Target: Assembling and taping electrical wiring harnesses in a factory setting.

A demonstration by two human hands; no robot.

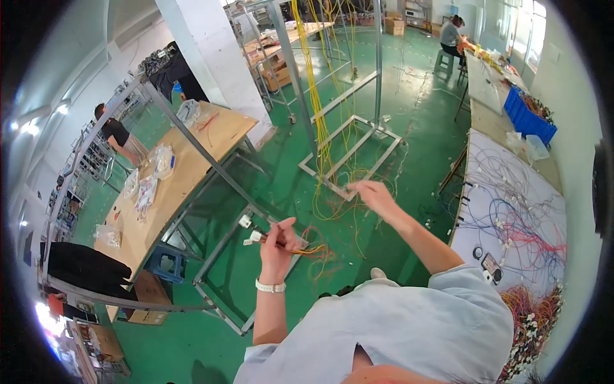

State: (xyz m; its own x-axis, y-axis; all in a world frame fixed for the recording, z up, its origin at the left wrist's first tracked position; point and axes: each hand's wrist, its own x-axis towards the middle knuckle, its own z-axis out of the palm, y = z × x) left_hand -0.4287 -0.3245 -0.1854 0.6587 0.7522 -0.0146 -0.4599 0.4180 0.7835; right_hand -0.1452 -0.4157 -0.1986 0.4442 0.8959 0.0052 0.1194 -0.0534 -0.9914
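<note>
My left hand (279, 246), with a white band at the wrist, is closed round a wire harness. White plug connectors (254, 237) stick out of it on the left, and loose red, orange and yellow wires (313, 251) trail out to the right. Farther forward and to the right, my right hand (376, 197) is held in a pinch in front of a metal rack's base (343, 191). What its fingertips hold, if anything, is too small to make out. Long yellow wires (313, 83) hang down from the rack just beyond.
An empty metal frame (220, 169) stands at my left, before a wooden table (185, 169) with plastic bags. On my right, a long bench (470, 240) carries spread wires, a blue crate (529, 115) and a wire heap (527, 329). Two people are farther off.
</note>
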